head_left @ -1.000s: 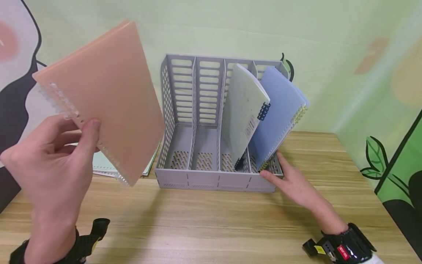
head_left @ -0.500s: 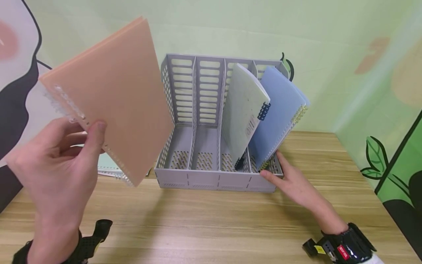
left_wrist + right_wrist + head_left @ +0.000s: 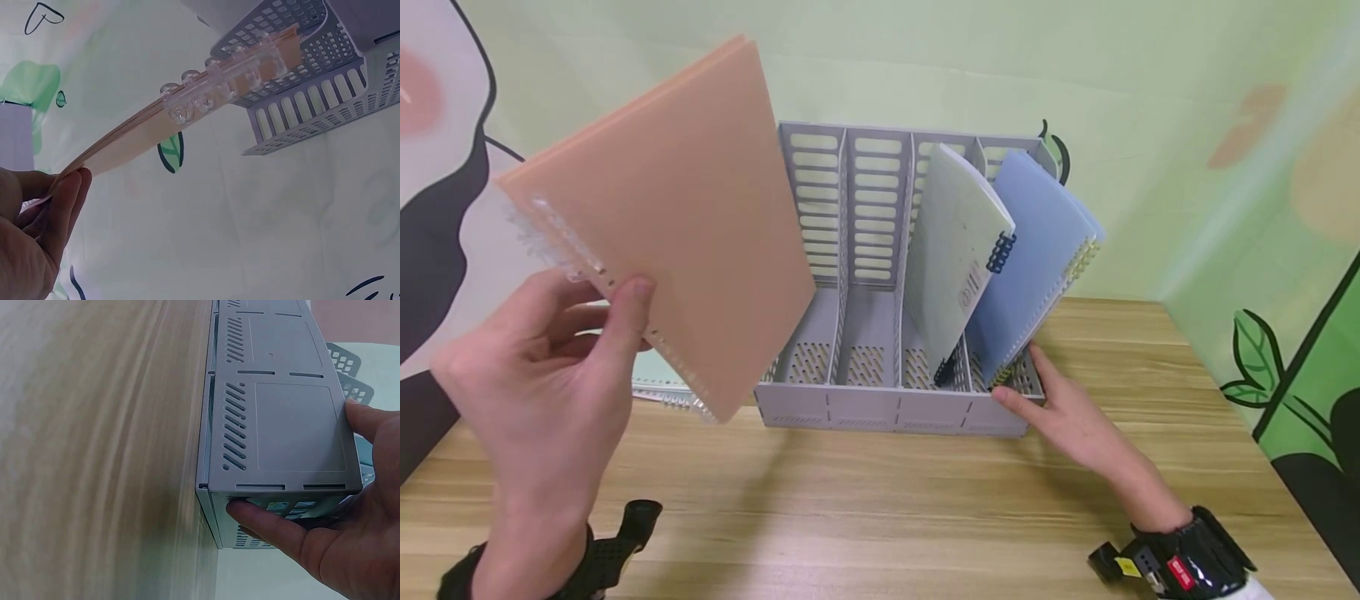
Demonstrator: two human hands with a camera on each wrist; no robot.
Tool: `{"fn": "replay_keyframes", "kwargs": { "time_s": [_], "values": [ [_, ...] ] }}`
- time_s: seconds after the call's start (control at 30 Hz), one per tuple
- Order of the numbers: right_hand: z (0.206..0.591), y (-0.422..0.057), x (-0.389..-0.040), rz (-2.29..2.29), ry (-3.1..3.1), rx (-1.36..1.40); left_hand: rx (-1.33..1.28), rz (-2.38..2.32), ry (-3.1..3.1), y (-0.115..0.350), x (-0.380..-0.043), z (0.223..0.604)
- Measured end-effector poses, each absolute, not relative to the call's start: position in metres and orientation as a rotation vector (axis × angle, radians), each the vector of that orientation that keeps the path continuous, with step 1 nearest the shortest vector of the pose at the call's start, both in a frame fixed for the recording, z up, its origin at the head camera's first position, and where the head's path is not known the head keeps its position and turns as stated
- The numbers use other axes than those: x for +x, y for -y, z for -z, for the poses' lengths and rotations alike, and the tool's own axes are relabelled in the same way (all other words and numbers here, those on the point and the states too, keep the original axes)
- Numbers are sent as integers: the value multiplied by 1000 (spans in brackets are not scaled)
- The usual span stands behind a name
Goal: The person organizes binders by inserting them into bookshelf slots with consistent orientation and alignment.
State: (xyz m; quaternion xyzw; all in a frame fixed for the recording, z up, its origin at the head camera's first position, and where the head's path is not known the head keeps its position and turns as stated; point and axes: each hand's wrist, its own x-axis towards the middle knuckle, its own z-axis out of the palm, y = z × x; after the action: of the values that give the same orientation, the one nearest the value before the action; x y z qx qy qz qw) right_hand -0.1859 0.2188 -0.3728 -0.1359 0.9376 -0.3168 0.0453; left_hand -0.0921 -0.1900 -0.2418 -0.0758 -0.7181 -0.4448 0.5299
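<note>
Moved rightward, a peach plastic notebook (image 3: 700,233) is pinched by left fingers (image 3: 625,323), spine (image 3: 567,242) slanting toward the grey plastic rack (image 3: 865,408) gripped by right fingers (image 3: 272,524).

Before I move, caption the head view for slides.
Left hand holds a peach notebook; right hand grips a gray rack bearing a pale notebook and a blue notebook.

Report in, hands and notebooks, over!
Left hand pinches peach notebook, held up. Right hand grips gray rack at front right corner. Pale green notebook and blue notebook occupy two rightmost slots.
</note>
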Motion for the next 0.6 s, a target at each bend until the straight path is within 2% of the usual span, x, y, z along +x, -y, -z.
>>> {"fn": "replay_keyframes", "kwargs": {
  "time_s": [0.6],
  "values": [
    [371,-220,-184,968,-2862,-423,-247,1136,1697,178,-95,243]
  ]
}}
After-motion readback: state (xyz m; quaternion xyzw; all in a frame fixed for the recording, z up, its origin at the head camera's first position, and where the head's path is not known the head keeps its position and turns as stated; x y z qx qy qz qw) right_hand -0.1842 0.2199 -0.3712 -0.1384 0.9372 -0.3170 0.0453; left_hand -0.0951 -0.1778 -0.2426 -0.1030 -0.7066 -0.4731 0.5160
